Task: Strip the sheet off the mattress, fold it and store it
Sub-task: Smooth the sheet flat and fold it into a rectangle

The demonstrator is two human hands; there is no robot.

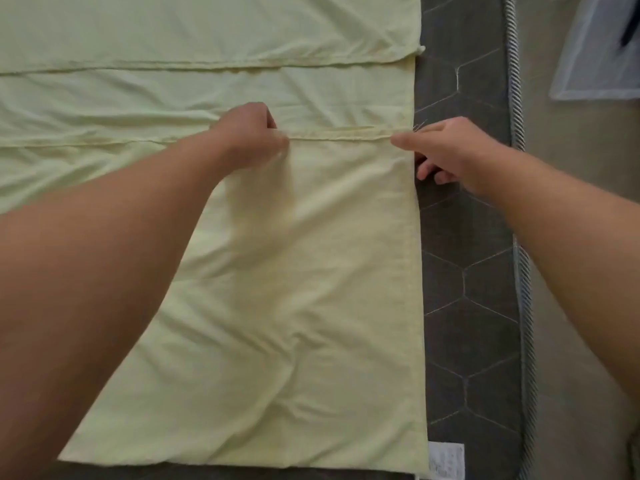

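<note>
grey mattress (464, 237) | pale green sheet (294, 271) folded, creased | left hand (249, 133), right hand (446, 147) apparently pinch its hem

A small white label (446, 459) sewn at the near corner of the grey mattress (467, 271) carries print too blurred to read.

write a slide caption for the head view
Both hands, left and right, pinch the folded pale-green sheet's edge on the grey mattress.

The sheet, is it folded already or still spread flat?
Partly folded: the sheet lies in overlapping layers, both hands pinching its top layer's edge.
</note>
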